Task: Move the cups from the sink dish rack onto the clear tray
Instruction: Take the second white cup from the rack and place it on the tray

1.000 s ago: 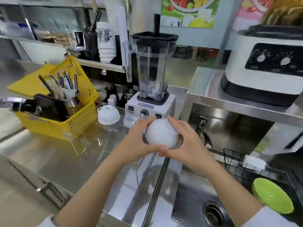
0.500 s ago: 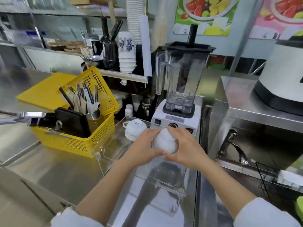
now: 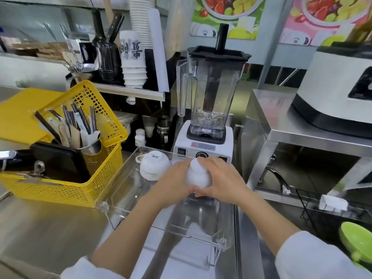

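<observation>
Both hands hold one white cup [image 3: 198,175] upside down over the far part of the clear tray [image 3: 128,200]. My left hand [image 3: 173,183] wraps its left side and my right hand [image 3: 222,181] its right side. Whether the cup touches the tray floor is hidden by my fingers. A second white cup [image 3: 154,165] sits upside down in the tray's far left corner, just left of the held one. The black wire dish rack [image 3: 314,210] stands in the sink at the right, holding a white block and a green bowl [image 3: 357,241].
A yellow basket [image 3: 66,190] with cutlery and a black clipboard stands directly left of the tray. A blender [image 3: 207,117] stands right behind the tray. A faucet [image 3: 278,179] and a steel shelf with a white appliance [image 3: 338,91] are to the right.
Both hands carried the cup leftward from beside the sink and lowered it over the tray, next to the first cup. My view turned left and down.
</observation>
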`<action>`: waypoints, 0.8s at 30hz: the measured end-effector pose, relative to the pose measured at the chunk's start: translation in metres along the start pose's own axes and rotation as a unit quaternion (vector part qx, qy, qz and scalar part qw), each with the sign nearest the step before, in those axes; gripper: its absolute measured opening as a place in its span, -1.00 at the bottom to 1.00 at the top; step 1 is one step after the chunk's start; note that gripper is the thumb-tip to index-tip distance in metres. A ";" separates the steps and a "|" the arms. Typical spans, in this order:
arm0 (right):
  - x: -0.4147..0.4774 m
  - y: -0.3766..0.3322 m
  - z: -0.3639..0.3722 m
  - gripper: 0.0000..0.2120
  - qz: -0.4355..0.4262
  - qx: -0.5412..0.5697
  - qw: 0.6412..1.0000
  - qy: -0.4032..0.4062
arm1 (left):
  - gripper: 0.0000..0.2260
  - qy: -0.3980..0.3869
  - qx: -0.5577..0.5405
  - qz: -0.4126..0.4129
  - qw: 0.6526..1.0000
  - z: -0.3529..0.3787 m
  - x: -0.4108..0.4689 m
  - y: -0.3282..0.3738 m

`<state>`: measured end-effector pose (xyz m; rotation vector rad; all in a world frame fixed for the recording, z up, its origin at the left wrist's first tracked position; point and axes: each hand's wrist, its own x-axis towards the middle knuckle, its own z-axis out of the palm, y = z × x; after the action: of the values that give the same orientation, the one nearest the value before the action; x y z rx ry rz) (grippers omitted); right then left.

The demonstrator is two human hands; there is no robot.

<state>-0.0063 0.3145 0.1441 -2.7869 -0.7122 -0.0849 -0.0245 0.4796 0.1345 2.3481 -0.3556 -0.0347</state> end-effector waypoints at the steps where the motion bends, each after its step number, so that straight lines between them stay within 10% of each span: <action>1: 0.000 0.001 0.000 -0.19 -0.003 -0.015 1.000 -0.004 | -0.32 -0.007 0.002 -0.003 1.000 -0.001 0.001 0.000; 11: -0.016 0.026 -0.036 -0.28 -0.005 0.050 0.999 0.016 | -0.42 0.045 0.206 0.013 0.978 -0.006 0.006 0.053; 24: -0.156 0.171 -0.057 -0.19 0.126 0.094 0.986 0.050 | -0.43 -0.029 0.149 0.122 0.981 0.150 0.045 0.159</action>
<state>-0.0605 0.0827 0.1398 -2.6434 -0.3214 -0.1022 -0.0396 0.2572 0.1393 2.5824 -0.7181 0.0713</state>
